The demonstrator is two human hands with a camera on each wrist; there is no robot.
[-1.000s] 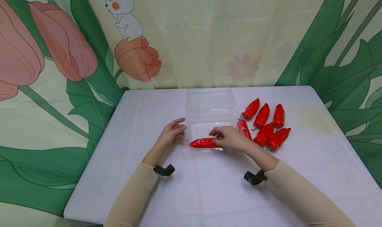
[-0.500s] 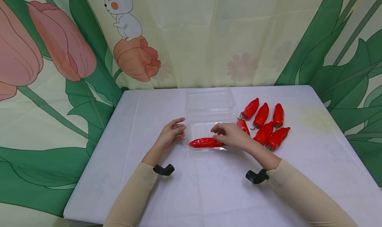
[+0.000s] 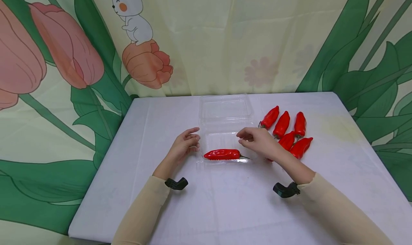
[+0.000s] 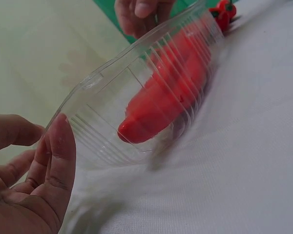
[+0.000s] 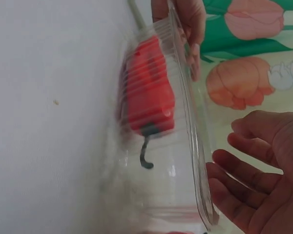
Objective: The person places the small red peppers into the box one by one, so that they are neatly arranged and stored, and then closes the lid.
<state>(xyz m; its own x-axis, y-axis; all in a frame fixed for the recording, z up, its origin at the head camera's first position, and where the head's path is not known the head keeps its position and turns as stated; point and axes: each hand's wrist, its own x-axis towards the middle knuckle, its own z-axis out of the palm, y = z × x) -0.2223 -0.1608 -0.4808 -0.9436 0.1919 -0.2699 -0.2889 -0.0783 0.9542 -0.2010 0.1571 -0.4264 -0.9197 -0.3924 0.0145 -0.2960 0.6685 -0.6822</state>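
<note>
A clear plastic clamshell box [image 3: 214, 137] lies with its lid [image 3: 226, 109] folded back, away from the person. Inside the box, along its near side, is one red pepper [image 3: 222, 154] with its green stem pointing right. At the box's left edge, my left hand [image 3: 184, 145] pinches the rim; the left wrist view shows a fingertip [image 4: 62, 139] against the outside of the clear wall. My right hand [image 3: 259, 141] hovers over the box's right edge with fingers loosely bent and nothing held. In the right wrist view the pepper [image 5: 150, 92] shows through the ribbed wall.
Several more red peppers [image 3: 281, 124] lie in a loose group right of the box, some partly covered by the right hand and forearm. The table [image 3: 206, 205] has a white cloth; a printed curtain [image 3: 209, 41] hangs behind its far edge.
My right hand has let go of the pepper, leaving it in the box, and has moved up and right toward the other peppers. The left hand stays at the rim.
</note>
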